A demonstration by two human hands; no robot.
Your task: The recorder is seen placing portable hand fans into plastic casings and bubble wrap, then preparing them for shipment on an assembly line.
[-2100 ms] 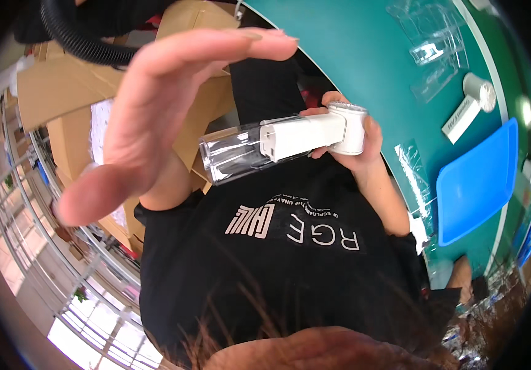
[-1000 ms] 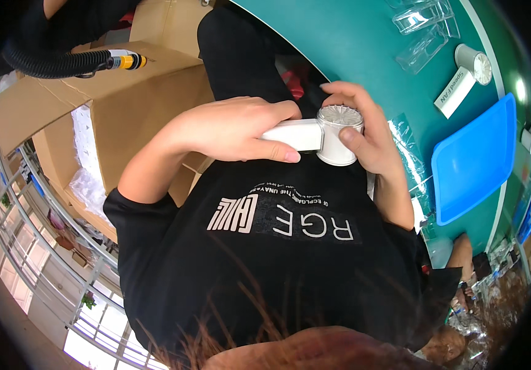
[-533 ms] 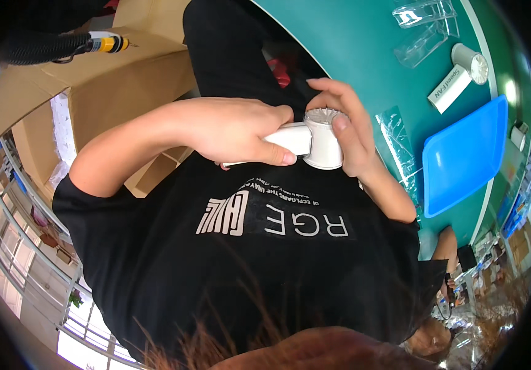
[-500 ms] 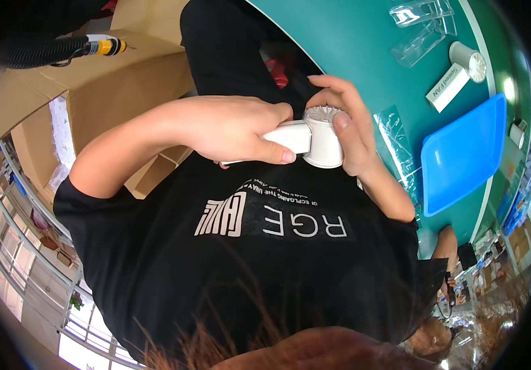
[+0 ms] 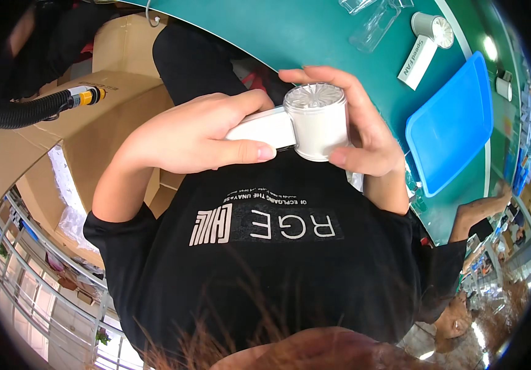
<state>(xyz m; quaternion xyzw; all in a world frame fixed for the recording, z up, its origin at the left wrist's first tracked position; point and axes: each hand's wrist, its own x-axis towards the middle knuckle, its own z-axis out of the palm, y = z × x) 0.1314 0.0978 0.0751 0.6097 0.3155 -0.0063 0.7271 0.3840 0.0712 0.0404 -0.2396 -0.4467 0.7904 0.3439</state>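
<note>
Between my hands is a white handheld fan (image 5: 321, 131), its drum-shaped head on the right with a ribbed, clear-looking top. Wrapped round the fan's rectangular handle is my left hand (image 5: 194, 132), with the thumb lying along the near side. My right hand (image 5: 370, 132) cups the head from the right, its thumb at the lower edge and its fingers curving behind. The fan is held in front of my black shirt, off the table. The fingers under the handle are hidden.
On the green table (image 5: 302, 37) lie another white fan (image 5: 433, 29), clear plastic trays (image 5: 373, 28) and a blue tray (image 5: 450, 123). Cardboard boxes (image 5: 117, 98) and a black hose (image 5: 31, 111) are at the left. Another person's arm (image 5: 478, 213) reaches in at the right.
The fan has risen toward the camera and looks larger, its ribbed top more in view. Both hands moved with it, and my right thumb slid down to the head's lower edge.
</note>
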